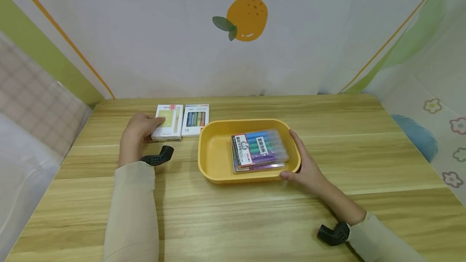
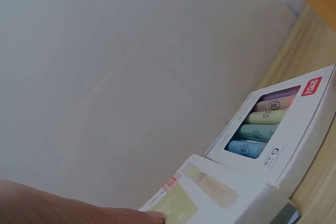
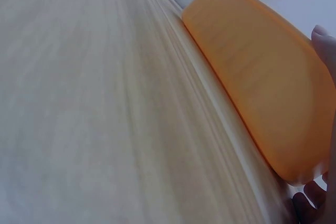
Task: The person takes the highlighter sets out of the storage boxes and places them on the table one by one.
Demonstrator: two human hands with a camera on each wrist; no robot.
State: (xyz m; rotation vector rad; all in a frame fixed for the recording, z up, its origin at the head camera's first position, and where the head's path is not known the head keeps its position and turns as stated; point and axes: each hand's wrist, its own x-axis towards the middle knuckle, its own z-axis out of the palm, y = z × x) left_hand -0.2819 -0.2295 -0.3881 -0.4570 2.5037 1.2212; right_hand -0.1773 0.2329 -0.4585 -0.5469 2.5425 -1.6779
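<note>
While the right hand (image 1: 307, 170) holds the yellow tub (image 1: 215, 148), fingers spread round its right end, the left hand (image 1: 139, 127) pinches the far-left white box (image 1: 168, 123), probably pickup stage, next wants a clean lift

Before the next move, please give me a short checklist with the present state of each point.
1. Right grip holding the yellow basket: ok, at its right end.
2. Basket upright on the table: ok.
3. Room in the basket: ok, bare on the left; pen packs lie toward the right.
4. Left grip firm on the green-panelled box: cannot tell; one digit touches its top, other fingers are mostly hidden.
5. Both boxes inside: not ok; this and the windowed box are outside.
</note>
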